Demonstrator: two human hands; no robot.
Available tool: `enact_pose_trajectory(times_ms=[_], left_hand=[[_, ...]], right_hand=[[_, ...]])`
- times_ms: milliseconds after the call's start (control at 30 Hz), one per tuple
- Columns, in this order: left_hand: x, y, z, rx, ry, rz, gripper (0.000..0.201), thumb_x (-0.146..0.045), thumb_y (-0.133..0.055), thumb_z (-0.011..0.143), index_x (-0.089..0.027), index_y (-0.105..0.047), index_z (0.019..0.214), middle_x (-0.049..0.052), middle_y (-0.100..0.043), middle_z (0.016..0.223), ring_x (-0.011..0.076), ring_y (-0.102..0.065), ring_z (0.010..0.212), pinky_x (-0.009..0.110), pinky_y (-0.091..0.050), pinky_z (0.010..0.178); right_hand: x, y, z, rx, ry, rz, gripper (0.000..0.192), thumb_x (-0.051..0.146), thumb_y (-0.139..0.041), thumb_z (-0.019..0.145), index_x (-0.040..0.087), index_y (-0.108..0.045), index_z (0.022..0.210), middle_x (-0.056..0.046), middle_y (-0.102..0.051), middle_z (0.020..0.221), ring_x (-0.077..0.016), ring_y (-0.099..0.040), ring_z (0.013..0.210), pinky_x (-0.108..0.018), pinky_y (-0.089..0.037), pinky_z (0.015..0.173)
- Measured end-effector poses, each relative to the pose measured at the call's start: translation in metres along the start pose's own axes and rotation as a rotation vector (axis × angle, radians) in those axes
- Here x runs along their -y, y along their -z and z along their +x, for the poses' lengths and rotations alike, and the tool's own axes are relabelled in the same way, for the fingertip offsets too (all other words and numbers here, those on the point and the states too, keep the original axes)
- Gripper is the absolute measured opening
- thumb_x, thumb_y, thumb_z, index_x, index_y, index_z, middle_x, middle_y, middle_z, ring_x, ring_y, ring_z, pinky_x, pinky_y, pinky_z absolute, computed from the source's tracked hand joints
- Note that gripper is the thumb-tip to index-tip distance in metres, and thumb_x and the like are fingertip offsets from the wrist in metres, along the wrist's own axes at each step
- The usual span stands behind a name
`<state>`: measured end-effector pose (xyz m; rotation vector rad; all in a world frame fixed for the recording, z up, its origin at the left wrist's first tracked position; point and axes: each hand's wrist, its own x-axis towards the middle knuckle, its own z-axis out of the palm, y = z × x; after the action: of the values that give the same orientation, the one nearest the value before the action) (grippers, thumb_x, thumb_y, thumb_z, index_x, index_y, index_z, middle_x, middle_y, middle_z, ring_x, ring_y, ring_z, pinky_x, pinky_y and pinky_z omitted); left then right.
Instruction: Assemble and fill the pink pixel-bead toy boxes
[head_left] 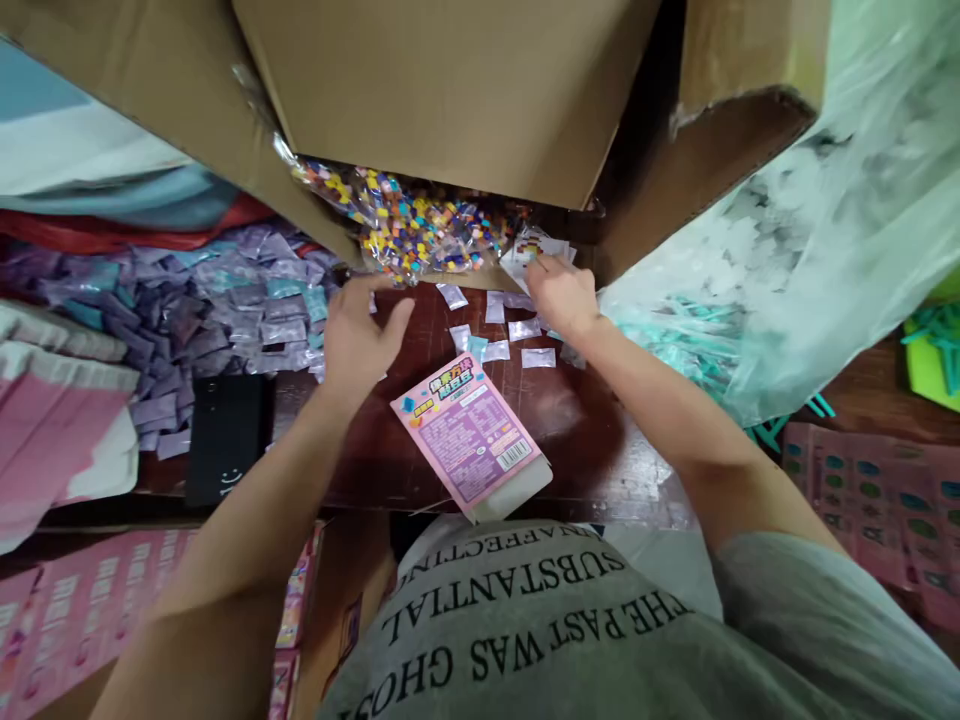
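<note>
Packets [495, 332], small and clear, are lying scattered on the dark wooden table [585, 440] between our two hands, just in front of a clear bag of coloured beads [420, 225] that is spilling out from under a big cardboard box [450, 90]. Starting at the far left, we are seeing stacks of pink flat cartons [45, 440] lying at the table's edge, and beside them a heap of purple packets [217, 300] spreading across the table. A black phone [225, 435] is lying just below that heap. Our left hand [364, 335] is hovering next, palm down with fingers loosely spread and released, holding nothing; its fingertips are sitting near the edge of the bead bag. Just right of the left wrist, a pink box [469, 435] with a barcode is lying tilted on the table, near our chest and apart from both hands. Past the scattered packets, our right hand [559, 290] is reaching toward a small stack of printed cards [536, 250] at the foot of the cardboard box; its fingers are curling over them, but we cannot tell whether they are grasping a card or only touching. At the far right, a large clear plastic bag [810, 230] of teal parts is bulging over the table, and pink printed sheets [877, 500] are lying below it.
</note>
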<state>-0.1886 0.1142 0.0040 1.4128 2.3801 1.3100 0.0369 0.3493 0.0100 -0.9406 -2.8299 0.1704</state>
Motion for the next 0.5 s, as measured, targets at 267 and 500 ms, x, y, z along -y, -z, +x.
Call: enact_pose_trajectory(times_ms=[267,500], left_hand=[[-0.043,0.003,-0.086,0.831,-0.676,0.028,0.073,-0.072,-0.086,0.092,-0.035,-0.070,0.154,0.007,-0.050,0.180,0.0383,-0.041,0.171,0.065,-0.016,0.146],[-0.042,0.013,-0.150,0.618,-0.407,0.249,0.066,-0.064,-0.086,0.095,-0.030,-0.075,0.151,0.016,-0.050,0.178,0.0513,-0.049,0.163,0.083,-0.008,0.140]], right_hand=[[-0.004,0.029,-0.004,-0.238,0.002,0.427,0.021,0.040,-0.067,0.110,0.022,-0.075,0.103,-0.011,-0.074,0.132,-0.0298,-0.067,0.127,-0.048,-0.057,0.112],[0.060,-0.050,0.120,-0.214,-0.221,0.928,0.034,0.049,-0.060,0.113,0.016,-0.066,0.109,-0.003,-0.066,0.098,-0.0230,-0.072,0.110,-0.054,-0.057,0.114]])
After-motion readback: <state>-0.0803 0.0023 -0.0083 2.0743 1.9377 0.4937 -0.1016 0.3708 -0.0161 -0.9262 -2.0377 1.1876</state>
